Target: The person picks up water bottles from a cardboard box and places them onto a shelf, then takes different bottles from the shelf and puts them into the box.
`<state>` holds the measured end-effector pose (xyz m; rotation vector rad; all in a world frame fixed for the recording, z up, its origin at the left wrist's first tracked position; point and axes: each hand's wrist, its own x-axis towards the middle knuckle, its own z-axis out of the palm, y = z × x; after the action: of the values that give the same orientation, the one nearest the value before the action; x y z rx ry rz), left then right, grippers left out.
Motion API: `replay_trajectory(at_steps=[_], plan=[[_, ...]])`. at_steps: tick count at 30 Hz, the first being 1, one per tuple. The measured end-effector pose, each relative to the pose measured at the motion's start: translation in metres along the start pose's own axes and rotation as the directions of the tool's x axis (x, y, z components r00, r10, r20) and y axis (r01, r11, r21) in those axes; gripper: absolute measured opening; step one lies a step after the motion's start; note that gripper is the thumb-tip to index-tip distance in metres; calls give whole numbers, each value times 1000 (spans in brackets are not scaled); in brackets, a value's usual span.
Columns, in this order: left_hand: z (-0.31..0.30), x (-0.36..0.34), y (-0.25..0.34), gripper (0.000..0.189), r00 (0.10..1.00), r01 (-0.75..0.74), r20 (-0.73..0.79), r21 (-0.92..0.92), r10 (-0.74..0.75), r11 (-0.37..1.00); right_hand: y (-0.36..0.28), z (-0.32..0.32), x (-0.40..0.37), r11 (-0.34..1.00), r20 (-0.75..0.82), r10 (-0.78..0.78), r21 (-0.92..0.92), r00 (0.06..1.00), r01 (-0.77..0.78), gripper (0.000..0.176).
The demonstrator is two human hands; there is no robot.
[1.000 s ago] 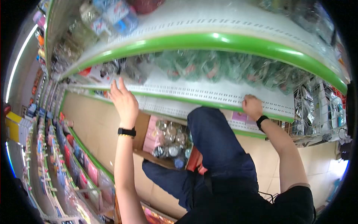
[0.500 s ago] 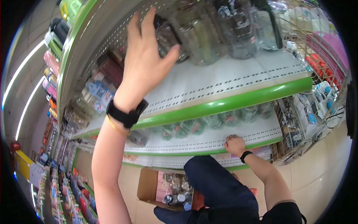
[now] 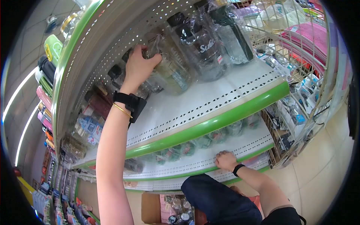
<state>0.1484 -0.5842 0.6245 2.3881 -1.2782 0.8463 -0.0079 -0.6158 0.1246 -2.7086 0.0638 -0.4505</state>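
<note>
On the upper shelf (image 3: 195, 107), my left hand (image 3: 141, 68) has its fingers and thumb curled around the top of a clear wrapped bottle (image 3: 154, 83), partly hidden by the hand. Just right of it stands a yellowish clear bottle (image 3: 173, 77). Farther right are a dark-lidded bottle with white lettering (image 3: 206, 50) and a clear one with a dark strip (image 3: 234, 37). My right hand (image 3: 226, 160) rests with curled fingers on the lower shelf (image 3: 202, 162), near its front edge, with nothing visible in it.
Wrapped green-tinted items (image 3: 187, 149) line the lower shelf. A wire basket rack (image 3: 311, 108) with packaged goods stands at the right. Below, an open cardboard box (image 3: 150, 208) holds jars beside my dark-trousered leg (image 3: 215, 198). Blue-patterned wrapped items (image 3: 90, 125) sit at the shelf's left.
My left hand has gone from spread fingers to curled around the bottle's top. The view has shifted, bringing the upper bottles lower in the frame. My right hand stays on the lower shelf.
</note>
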Motion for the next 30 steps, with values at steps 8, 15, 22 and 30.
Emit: replay_trajectory(at_steps=[8, 15, 22, 30], plan=[[-37, -94, 19, 53, 955, -179, -242, -10, 171, 984, -6, -7, 2, 999, 45, 49, -26, 998, -48, 30], [-108, -270, 45, 70, 859, -277, -292, 423, 420, 863, -3, 1, 3, 992, 30, 75, -104, 997, -71, 28], [-166, -439, 4, 67, 949, 207, -304, 408, -81, 889, 9, 16, 7, 992, 31, 54, -120, 998, -50, 22], [-96, -586, -113, 49, 781, 614, -165, 381, -602, 692, 6, 9, 12, 982, 27, 14, -188, 1000, -8, 17]])
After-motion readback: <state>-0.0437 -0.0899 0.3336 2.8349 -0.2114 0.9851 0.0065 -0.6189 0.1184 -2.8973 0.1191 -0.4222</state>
